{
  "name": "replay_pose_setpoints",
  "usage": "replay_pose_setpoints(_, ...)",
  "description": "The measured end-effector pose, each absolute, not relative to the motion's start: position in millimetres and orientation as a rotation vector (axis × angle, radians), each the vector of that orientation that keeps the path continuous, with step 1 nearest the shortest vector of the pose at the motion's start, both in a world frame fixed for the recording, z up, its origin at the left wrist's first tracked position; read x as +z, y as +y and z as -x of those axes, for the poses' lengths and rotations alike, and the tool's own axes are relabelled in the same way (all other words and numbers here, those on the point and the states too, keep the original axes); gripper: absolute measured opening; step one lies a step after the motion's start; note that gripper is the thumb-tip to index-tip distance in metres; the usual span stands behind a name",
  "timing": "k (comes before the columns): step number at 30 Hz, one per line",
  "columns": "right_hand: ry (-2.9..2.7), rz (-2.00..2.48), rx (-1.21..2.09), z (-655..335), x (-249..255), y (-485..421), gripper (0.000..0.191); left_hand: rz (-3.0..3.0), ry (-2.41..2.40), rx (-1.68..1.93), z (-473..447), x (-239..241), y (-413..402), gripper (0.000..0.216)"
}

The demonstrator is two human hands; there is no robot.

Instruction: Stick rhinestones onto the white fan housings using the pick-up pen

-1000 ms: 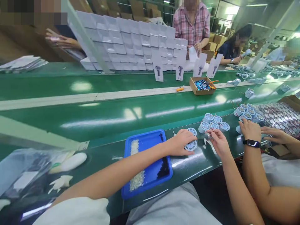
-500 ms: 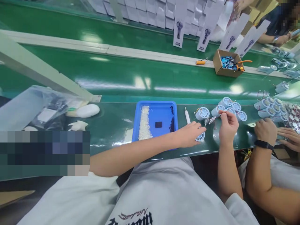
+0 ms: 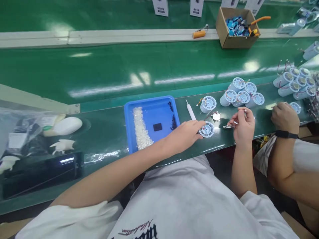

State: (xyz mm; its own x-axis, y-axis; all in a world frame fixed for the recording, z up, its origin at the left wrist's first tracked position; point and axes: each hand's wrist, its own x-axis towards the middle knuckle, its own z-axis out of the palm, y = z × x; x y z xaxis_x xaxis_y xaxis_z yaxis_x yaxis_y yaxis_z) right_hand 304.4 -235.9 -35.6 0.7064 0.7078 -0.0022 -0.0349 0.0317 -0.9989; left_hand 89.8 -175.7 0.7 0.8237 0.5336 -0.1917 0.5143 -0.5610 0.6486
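Note:
My left hand (image 3: 190,133) has its thumb and fingers closed around the rim of a light-blue cylindrical housing (image 3: 207,129) with a spoked top. Just behind that housing lies a round silvery piece with small prongs (image 3: 216,116). Another housing (image 3: 208,104) stands farther back, with wires at its left side. My right hand (image 3: 243,126) is closed in a pinch, and a small silvery part (image 3: 228,126) sticks out from its fingers to the left. The exact kind of this part is too small to tell. A white pen-like tool (image 3: 190,111) lies behind my left hand.
Left of the housings sits a blue tray (image 3: 127,124) with white pieces, black pieces and a black block. Several housings (image 3: 238,83) stand behind my right hand. A co-worker's hand (image 3: 285,117) is at the right. A cardboard box (image 3: 236,42) and orange-handled tool (image 3: 199,34) are behind.
The view has shifted downward. My left hand now grips the housing more at its left side. The silvery part shows at my right fingers, away from the housings; the round pronged piece lies flat.

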Motion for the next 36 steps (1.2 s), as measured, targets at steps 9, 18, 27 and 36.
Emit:
replay_pose_setpoints(9,-0.843,1.674,0.529,-304,-43,-237,0.019,-2.028,0.858,0.114,-82,1,-159,0.021)
replay_pose_setpoints(18,-0.974,2.013,0.271,-302,-43,-231,0.027,-2.153,0.913,0.149,-93,6,-152,0.026)
replay_pose_setpoints(27,-0.974,2.017,0.059,-320,-51,-227,0.039,-2.298,0.939,-0.137,-97,4,-151,0.030)
replay_pose_setpoints(36,-1.218,2.186,-0.055,-311,-62,-287,0.038,-2.413,0.829,-0.193,-109,1,-159,0.033)
